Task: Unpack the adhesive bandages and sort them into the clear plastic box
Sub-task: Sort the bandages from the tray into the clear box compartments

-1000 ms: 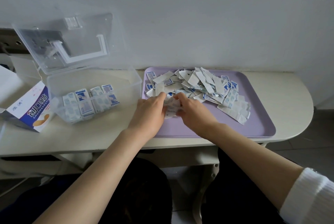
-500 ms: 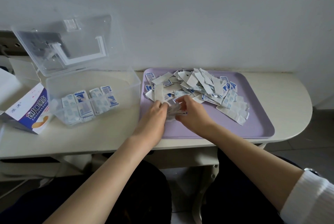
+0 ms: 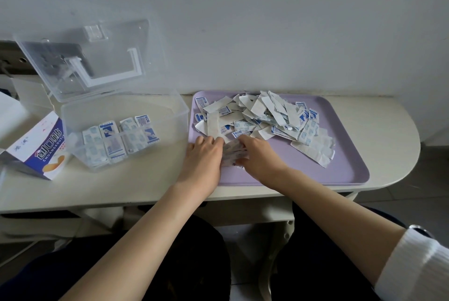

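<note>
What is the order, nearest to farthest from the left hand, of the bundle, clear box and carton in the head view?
1. Bundle: in the left hand's grip, on its right.
2. Clear box: to its left, apart from it.
3. Carton: farthest left, beyond the box.

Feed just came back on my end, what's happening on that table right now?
A person is gathering wrapped bandages. The left hand and right hand together hold a small bunch of bandages at the near-left corner of the purple tray. A large loose pile lies on the tray behind them. To the left, the clear plastic box stands with its lid up and already holds rows of sorted bandages. An opened carton sits beside it.
</note>
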`<control>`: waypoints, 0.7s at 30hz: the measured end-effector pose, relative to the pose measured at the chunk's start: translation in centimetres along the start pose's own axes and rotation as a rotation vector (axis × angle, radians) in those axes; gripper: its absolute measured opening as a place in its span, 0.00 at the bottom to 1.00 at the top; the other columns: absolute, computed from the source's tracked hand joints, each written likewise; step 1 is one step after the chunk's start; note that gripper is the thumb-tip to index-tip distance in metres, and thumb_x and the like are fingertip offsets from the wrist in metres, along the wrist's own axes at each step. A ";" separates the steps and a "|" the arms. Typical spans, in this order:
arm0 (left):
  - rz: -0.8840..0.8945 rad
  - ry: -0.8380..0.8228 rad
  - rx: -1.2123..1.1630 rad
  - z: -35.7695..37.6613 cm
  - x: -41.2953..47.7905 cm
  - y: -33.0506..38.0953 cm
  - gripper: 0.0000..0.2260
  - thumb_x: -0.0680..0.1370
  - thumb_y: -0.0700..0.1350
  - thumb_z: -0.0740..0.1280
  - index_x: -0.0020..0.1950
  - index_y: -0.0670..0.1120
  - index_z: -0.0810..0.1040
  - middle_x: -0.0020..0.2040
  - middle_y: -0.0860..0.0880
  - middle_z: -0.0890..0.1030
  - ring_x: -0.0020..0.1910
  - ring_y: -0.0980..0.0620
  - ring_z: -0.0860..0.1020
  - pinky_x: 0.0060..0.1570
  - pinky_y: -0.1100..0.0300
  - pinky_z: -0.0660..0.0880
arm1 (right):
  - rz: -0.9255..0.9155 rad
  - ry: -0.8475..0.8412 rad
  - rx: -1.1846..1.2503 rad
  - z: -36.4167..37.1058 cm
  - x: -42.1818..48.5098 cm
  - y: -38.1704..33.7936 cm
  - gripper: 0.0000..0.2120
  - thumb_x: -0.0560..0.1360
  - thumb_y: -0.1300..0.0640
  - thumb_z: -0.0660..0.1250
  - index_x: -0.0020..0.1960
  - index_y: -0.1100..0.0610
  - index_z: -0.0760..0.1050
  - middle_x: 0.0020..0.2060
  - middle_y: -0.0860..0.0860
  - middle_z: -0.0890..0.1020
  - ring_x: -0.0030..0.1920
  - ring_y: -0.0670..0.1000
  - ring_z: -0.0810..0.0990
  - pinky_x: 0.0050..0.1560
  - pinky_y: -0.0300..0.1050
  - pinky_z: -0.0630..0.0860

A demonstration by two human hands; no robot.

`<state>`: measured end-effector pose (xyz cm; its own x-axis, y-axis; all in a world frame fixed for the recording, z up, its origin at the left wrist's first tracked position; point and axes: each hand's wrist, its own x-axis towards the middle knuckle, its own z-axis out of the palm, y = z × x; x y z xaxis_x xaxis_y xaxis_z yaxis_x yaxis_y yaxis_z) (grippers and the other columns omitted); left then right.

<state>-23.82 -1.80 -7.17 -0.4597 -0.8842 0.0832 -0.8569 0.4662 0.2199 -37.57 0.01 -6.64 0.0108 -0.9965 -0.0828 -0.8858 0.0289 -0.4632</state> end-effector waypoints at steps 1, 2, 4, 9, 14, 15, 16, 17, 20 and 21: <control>-0.002 0.021 -0.026 -0.1 0.0 0.0 0.11 0.78 0.38 0.59 0.59 0.45 0.69 0.58 0.47 0.73 0.58 0.46 0.69 0.52 0.57 0.64 | -0.009 0.019 0.008 0.0 0.0 0.0 0.14 0.72 0.67 0.66 0.57 0.62 0.70 0.53 0.58 0.78 0.55 0.57 0.73 0.48 0.44 0.68; -0.005 0.044 -0.055 -0.2 0.0 0.0 0.11 0.78 0.37 0.59 0.59 0.45 0.69 0.58 0.47 0.74 0.57 0.46 0.70 0.50 0.58 0.64 | -0.023 0.045 0.036 -0.1 0.0 -0.1 0.18 0.71 0.68 0.66 0.60 0.61 0.68 0.55 0.57 0.76 0.57 0.56 0.71 0.52 0.43 0.67; -0.019 0.075 -0.113 -0.3 0.0 -0.1 0.11 0.77 0.36 0.61 0.59 0.43 0.71 0.56 0.46 0.75 0.55 0.46 0.72 0.46 0.60 0.64 | -0.088 0.099 0.096 -0.5 -0.4 -0.7 0.27 0.70 0.68 0.67 0.66 0.59 0.63 0.60 0.55 0.72 0.62 0.55 0.69 0.61 0.41 0.65; -0.019 0.047 -0.196 0.1 -0.3 0.1 0.14 0.77 0.34 0.60 0.62 0.44 0.69 0.58 0.46 0.74 0.58 0.47 0.73 0.48 0.57 0.69 | -0.218 0.047 -0.239 -0.2 -1.5 -1.6 0.30 0.77 0.60 0.63 0.74 0.56 0.54 0.72 0.53 0.59 0.71 0.54 0.57 0.71 0.44 0.52; -0.029 0.048 -0.128 0.4 -0.4 -0.2 0.15 0.77 0.35 0.59 0.62 0.45 0.69 0.60 0.47 0.74 0.58 0.46 0.71 0.52 0.57 0.66 | -0.065 -0.015 -0.314 0.7 -1.4 -0.9 0.20 0.80 0.56 0.56 0.71 0.56 0.59 0.70 0.54 0.60 0.71 0.56 0.58 0.69 0.46 0.55; -0.035 0.050 -0.125 0.5 -0.4 -0.3 0.14 0.77 0.34 0.59 0.60 0.45 0.71 0.59 0.47 0.75 0.56 0.46 0.72 0.52 0.57 0.67 | -0.047 0.005 -0.266 0.6 -1.3 -0.8 0.18 0.80 0.57 0.57 0.69 0.56 0.62 0.68 0.54 0.63 0.69 0.56 0.60 0.67 0.46 0.58; -0.046 0.050 -0.137 0.4 -0.4 -0.4 0.13 0.76 0.34 0.58 0.59 0.45 0.72 0.57 0.47 0.76 0.55 0.46 0.72 0.50 0.57 0.67 | -0.036 0.022 -0.209 0.6 -1.1 -0.6 0.16 0.80 0.57 0.57 0.67 0.57 0.65 0.66 0.54 0.66 0.67 0.55 0.63 0.66 0.46 0.61; -0.063 0.046 -0.166 0.3 -0.5 -0.4 0.13 0.76 0.34 0.58 0.57 0.45 0.73 0.56 0.47 0.77 0.54 0.46 0.73 0.48 0.57 0.68 | -0.030 0.035 -0.157 0.6 -1.0 -0.6 0.14 0.79 0.59 0.58 0.64 0.57 0.68 0.64 0.54 0.68 0.65 0.55 0.65 0.64 0.46 0.64; -0.104 0.052 -0.260 0.0 -0.6 -0.2 0.09 0.78 0.37 0.60 0.55 0.45 0.75 0.54 0.49 0.78 0.51 0.46 0.75 0.45 0.56 0.70 | -0.036 0.067 -0.076 0.5 -0.9 -0.7 0.13 0.79 0.61 0.59 0.63 0.58 0.68 0.61 0.54 0.70 0.62 0.55 0.67 0.61 0.46 0.66; -0.099 0.058 -0.278 -0.1 -0.6 -0.2 0.09 0.78 0.38 0.60 0.56 0.45 0.75 0.55 0.49 0.78 0.52 0.46 0.76 0.45 0.55 0.71 | -0.061 0.090 -0.074 0.5 -1.0 -0.8 0.15 0.79 0.61 0.60 0.65 0.58 0.67 0.62 0.54 0.70 0.63 0.55 0.67 0.61 0.44 0.66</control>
<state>-23.36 -1.35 -7.11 -0.3562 -0.9289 0.1015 -0.7966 0.3587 0.4866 -36.69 0.98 -6.62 0.0267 -0.9993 0.0245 -0.9168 -0.0343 -0.3979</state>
